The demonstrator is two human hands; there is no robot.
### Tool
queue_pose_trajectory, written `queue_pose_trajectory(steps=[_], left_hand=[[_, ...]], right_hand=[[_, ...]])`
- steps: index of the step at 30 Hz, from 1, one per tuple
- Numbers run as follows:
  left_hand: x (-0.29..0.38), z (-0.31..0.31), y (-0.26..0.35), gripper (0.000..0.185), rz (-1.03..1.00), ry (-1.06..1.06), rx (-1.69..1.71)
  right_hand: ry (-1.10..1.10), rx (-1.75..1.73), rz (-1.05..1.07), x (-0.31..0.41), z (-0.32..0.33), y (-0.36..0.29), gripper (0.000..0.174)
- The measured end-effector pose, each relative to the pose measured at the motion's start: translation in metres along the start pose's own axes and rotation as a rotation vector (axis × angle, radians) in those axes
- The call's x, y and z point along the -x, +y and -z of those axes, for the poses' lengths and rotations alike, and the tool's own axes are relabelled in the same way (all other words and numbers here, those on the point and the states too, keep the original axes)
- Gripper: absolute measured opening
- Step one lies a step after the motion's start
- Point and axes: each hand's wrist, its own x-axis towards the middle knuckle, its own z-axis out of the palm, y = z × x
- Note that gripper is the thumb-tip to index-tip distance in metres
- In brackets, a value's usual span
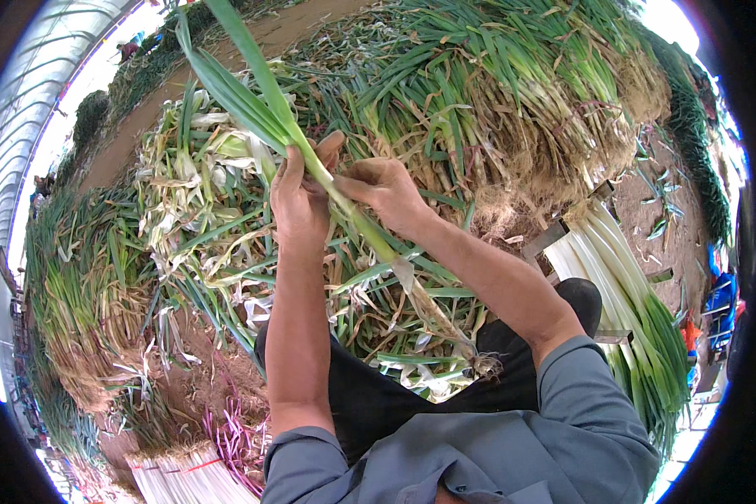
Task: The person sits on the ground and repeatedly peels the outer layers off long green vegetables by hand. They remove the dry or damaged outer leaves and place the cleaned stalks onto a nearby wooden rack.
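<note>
A long green onion (372, 233) slants across the middle of the view, its green leaves at the upper left and its root tuft low by my right knee. My left hand (302, 195) grips it just below where the leaves fork. Against the stalk, a little lower, my right hand (384, 189) pinches with thumb and forefinger; whether it holds the stalk or a loose outer layer is hard to tell. Brown, papery skin (425, 305) still wraps the lower shank. Beneath lies a heap of stripped leaves and husks (201, 164).
Untrimmed onion bundles (516, 107) are piled at the upper right, more (88, 302) at the left. Peeled white onions (611, 277) rest on a metal rack (548, 239) by my right knee. Bundled white stalks (189, 479) and pink ties (236, 435) lie at lower left.
</note>
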Motion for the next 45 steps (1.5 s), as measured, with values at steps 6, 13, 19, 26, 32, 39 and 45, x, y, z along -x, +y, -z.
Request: queue_pose_trajectory(steps=[6, 13, 19, 26, 32, 39, 45], left_hand=[[-0.007, 0.011, 0.003, 0.032, -0.023, -0.044, 0.062], [-0.001, 0.004, 0.006, 0.040, 0.002, -0.024, -0.125], [-0.003, 0.015, 0.005, 0.036, -0.070, -0.101, -0.080], [-0.013, 0.031, 0.013, 0.028, -0.067, -0.051, 0.209], [-0.016, 0.049, 0.041, 0.027, -0.184, 0.183, 0.191], [-0.021, 0.038, 0.027, 0.022, -0.199, 0.260, 0.120], [-0.013, 0.024, 0.008, 0.025, -0.081, 0.216, 0.056]], right_hand=[[0.175, -0.565, -0.129, 0.028, 0.015, 0.039, 0.028], [-0.032, -0.404, -0.177, -0.006, -0.006, 0.009, 0.044], [0.283, -0.616, -0.226, 0.019, -0.018, 0.042, 0.028], [0.455, -1.155, -0.244, 0.029, -0.018, 0.047, 0.021], [0.850, -1.312, -0.267, 0.081, 0.060, 0.058, 0.019], [0.518, 0.072, -0.212, 0.041, 0.036, 0.022, 0.052], [0.175, 1.009, 0.439, 0.004, -0.049, 0.006, 0.052]])
